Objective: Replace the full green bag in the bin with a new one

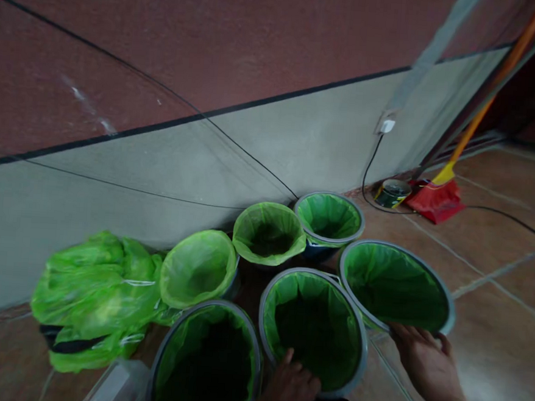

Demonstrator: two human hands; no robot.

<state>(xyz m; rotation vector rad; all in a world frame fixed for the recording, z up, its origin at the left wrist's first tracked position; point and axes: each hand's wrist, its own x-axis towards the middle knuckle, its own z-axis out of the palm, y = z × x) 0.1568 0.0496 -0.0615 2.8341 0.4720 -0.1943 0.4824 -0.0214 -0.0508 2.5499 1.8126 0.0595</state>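
Note:
My right hand (425,361) is closed on the near rim of the rightmost trash bin (444,283), which has a grey rim and a green liner bag. My left hand (292,382) lies over the near-left rim of the middle trash bin (360,329), its fingers curled and one finger raised over the opening; the rim under it is hidden. Green liners are folded over the edges of both bins, and their insides are dark. Left of my left hand stands another lined trash bin (257,346), cut off by the lower picture edge.
Behind are more lined bins: a left one (198,269), a middle one (269,234) and a right one (329,216). Filled green bags (100,292) lean by the wall at left. A tin can (392,194), red dustpan (437,200) and black cable (365,171) are at right.

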